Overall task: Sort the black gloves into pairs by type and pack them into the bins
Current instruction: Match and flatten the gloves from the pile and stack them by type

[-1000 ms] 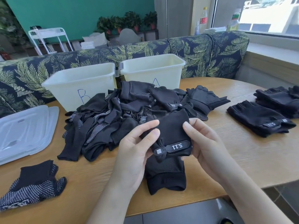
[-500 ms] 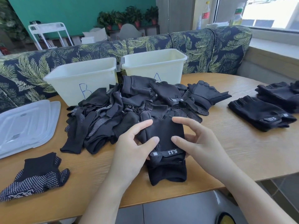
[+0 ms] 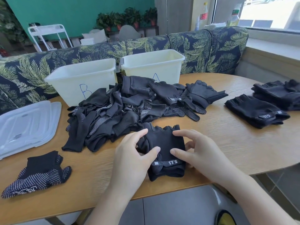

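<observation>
Now the fingerless glove pair (image 3: pixel 164 151), held up off the wood 1 second ago, lies flat on the table (image 3: pixel 227 143) near its front edge, just in front of the unsorted pile (image 3: pixel 129 111). The left hand (image 3: pixel 134 158) and right hand (image 3: pixel 199 153) sit at either side, curved fingertips pressing it down rather than gripping. That suggests 1 more pair is squared up, yet bin B (image 3: pixel 82 78) and bin A (image 3: pixel 154 64) still await packing.
</observation>
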`<state>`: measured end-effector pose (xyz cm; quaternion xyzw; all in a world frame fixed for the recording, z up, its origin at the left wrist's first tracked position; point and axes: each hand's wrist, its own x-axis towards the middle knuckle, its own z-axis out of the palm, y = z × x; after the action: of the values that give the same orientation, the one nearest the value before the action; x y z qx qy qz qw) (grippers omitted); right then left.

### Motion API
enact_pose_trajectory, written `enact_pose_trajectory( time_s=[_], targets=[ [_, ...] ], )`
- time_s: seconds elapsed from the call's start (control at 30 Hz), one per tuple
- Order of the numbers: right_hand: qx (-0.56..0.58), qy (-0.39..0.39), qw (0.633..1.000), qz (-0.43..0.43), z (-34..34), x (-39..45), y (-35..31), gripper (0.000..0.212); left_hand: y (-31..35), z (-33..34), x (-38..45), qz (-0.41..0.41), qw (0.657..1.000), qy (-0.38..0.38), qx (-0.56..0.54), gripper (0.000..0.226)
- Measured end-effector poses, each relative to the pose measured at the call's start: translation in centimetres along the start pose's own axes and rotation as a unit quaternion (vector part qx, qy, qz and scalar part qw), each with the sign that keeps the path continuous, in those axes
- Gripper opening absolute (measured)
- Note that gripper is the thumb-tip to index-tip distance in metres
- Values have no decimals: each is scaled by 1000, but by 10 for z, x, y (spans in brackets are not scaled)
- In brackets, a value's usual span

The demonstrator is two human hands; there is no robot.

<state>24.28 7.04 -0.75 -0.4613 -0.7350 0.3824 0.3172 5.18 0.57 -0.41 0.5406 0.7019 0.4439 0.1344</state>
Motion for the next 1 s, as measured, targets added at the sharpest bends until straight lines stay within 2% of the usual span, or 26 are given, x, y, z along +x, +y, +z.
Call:
enact_pose_trajectory(
  time_s=[0.1,0.27,0.33,0.47,0.53,0.6,0.7,0.9,1.0],
  targets=[
    [-91,7,995,-33,-1,1,4,44,-4,1,-2,13,999,6,34,54],
    [-170,-28,984,-45,-2,3,14,48,-14,1,-1,12,999,41,23,29],
    [-185,-8,981,-52,0,3,16,47,-17,1,0,15,998,60,15,23],
    [-168,59,973,-144,6,1,9,49,-22,2,1,-1,997,72,-1,14],
    [-148,24,975,-166,11,-1,3,55,-23,2,2,-13,998,63,-13,14],
    [-177,-31,969,-172,16,-4,1,63,-25,0,2,-22,998,55,-24,14],
    [-206,-95,966,-122,17,-5,2,75,-28,-3,1,-31,998,51,-24,17],
    [-255,-114,955,-101,18,-6,-1,78,-34,-6,0,-20,998,44,36,20],
    [-268,-107,952,-104,20,-6,1,79,-32,-8,-3,10,996,67,55,26]
  ],
)
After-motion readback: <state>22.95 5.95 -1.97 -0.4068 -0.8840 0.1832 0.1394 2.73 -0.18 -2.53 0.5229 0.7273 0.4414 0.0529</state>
